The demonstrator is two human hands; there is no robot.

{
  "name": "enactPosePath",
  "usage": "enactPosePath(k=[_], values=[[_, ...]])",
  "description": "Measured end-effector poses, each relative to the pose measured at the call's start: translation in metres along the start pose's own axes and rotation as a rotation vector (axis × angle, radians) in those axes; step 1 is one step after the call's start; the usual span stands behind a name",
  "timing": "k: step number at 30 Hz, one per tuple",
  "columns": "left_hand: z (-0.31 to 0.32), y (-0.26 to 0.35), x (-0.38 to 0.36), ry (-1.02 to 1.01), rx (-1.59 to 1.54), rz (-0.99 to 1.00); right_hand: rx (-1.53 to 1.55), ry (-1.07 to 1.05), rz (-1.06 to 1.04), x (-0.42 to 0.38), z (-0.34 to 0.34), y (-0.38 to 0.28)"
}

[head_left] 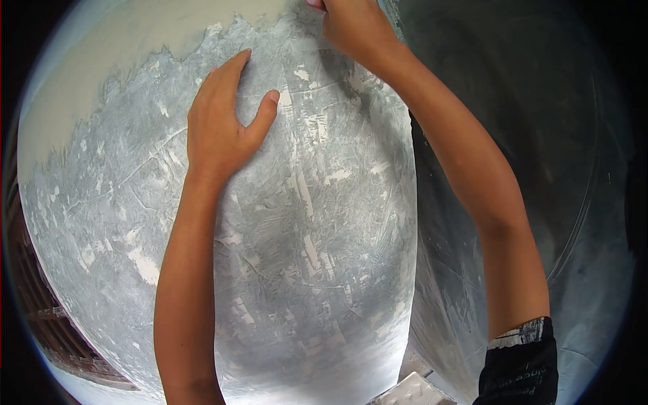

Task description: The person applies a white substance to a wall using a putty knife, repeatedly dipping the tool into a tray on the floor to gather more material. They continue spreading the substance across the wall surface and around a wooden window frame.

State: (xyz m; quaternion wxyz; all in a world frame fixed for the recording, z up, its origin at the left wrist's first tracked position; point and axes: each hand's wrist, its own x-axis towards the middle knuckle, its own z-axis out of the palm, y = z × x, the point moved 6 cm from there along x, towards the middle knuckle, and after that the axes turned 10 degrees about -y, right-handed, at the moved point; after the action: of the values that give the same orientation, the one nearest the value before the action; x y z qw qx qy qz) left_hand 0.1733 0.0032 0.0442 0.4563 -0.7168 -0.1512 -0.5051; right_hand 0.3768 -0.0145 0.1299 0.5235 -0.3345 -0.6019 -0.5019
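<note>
A large, curved grey surface (351,223) with scattered cream patches and scratches fills the middle of the view. Across its upper left spreads a smooth beige coating (128,47) with a ragged lower edge. My left hand (219,121) lies on the grey part just below that edge, thumb apart from the fingers and nothing held. At the top edge of the view, my right hand (351,23) is partly cut off. Its fingers look curled closed, and whatever they hold is out of frame.
A dark grey smooth surface (574,88) curves along the right side, behind my right arm. Brown slatted material (50,304) shows at lower left. Under the curved surface's lower right edge lies a pale, flat piece (415,391).
</note>
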Motion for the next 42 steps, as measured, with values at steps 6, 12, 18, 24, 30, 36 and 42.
enactPosePath(k=[6,12,18,24,30,36,42], values=[[0.0,-0.001,-0.001,0.002,-0.04,-0.009,-0.075,-0.102,-0.088,-0.02,0.021,-0.011],[0.0,0.003,-0.001,-0.003,-0.024,0.036,0.122,-0.047,-0.096,-0.04,-0.011,-0.037],[0.0,0.001,0.0,-0.008,-0.018,0.009,0.078,0.018,-0.108,0.01,0.012,0.008],[-0.001,0.001,-0.001,0.007,-0.054,0.013,0.106,-0.06,-0.141,-0.047,0.005,-0.052],[0.0,0.0,-0.001,-0.009,-0.032,0.002,0.106,-0.144,0.166,0.022,0.005,0.003],[-0.005,0.0,0.0,0.071,-0.118,0.01,-0.021,-0.215,-0.102,-0.056,0.018,-0.062],[-0.001,0.0,-0.001,-0.01,-0.055,-0.021,0.113,-0.014,0.158,0.015,-0.002,0.011]])
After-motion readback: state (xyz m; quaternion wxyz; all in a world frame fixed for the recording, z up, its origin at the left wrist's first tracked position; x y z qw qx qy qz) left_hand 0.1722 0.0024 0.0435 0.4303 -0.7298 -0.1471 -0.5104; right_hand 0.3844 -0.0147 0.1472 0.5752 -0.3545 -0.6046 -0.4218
